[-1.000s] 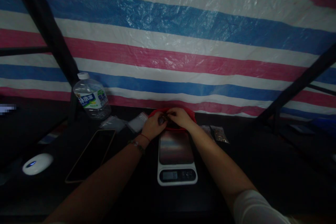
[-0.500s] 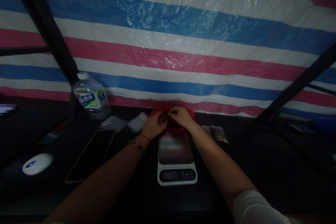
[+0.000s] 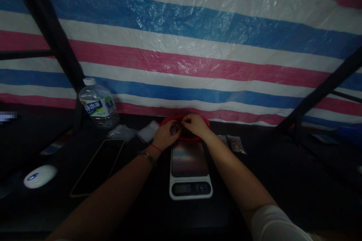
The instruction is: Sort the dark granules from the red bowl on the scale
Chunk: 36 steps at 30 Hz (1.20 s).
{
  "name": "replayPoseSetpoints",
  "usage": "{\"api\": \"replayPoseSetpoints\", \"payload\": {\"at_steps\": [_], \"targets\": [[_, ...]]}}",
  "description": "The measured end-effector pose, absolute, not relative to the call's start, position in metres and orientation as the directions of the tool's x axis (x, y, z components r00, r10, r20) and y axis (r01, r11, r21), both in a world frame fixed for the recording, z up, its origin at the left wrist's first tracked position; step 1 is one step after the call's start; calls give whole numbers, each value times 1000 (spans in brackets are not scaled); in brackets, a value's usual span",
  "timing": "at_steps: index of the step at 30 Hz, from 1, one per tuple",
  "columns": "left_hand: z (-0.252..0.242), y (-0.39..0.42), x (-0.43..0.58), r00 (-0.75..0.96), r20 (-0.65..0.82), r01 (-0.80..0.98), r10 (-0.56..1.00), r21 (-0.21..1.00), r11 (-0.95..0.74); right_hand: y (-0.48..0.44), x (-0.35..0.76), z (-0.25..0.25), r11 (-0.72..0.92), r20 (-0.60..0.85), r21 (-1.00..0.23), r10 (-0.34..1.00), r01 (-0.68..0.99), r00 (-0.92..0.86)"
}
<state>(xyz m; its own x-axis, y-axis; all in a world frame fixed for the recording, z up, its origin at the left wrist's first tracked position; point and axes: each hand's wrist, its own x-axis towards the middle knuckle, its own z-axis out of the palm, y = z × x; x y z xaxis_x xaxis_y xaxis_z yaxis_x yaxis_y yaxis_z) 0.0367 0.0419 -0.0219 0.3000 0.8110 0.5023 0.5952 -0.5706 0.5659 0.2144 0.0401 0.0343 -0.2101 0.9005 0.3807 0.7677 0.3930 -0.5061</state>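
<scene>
A red basin (image 3: pixel 207 123) stands behind the kitchen scale (image 3: pixel 190 160), with small dark brown pieces (image 3: pixel 188 131) in it. Over its left side, my left hand (image 3: pixel 166 133) curls its fingers and thumb around what looks like a small clear plastic bag (image 3: pixel 173 129), glinting between them. My right hand (image 3: pixel 195 124) reaches in from the other side, fingertips pinched together just above the dark pieces. Whatever lies in that pinch is too dark and small to make out. The scale's plate is bare, and its display is unreadable.
Left of the basin lie clear plastic bags (image 3: pixel 122 132) and another stack of bags (image 3: pixel 148 131). Filled bags (image 3: pixel 236 144) lie to the right. A large bottle (image 3: pixel 98 105), a phone (image 3: pixel 98 167) and a white mouse-like device (image 3: pixel 40 176) stand left. Striped sheeting (image 3: pixel 181 60) hangs behind.
Both hands stay over the basin in nearly the same place. Only the fingers of my right hand have shifted very slightly.
</scene>
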Motion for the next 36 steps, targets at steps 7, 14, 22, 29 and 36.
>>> {"api": "replayPoseSetpoints", "payload": {"at_steps": [7, 14, 22, 29, 36], "targets": [[-22, 41, 37, 301, 491, 585, 818, 582, -565, 40, 214, 34, 393, 362, -516, 905, 761, -222], [-19, 40, 37, 299, 499, 555, 813, 602, -574, 38, 215, 35, 413, 377, -581, 900, 701, -217], [-22, 43, 36, 292, 521, 528, 802, 611, -590, 36, 210, 27, 421, 286, -669, 907, 613, -310], [-24, 43, 35, 276, 518, 536, 810, 616, -577, 34, 207, 29, 371, 270, -639, 929, 674, -255], [-29, 47, 35, 299, 527, 520, 796, 609, -599, 28, 199, 35, 335, 255, -563, 940, 756, -227]]}}
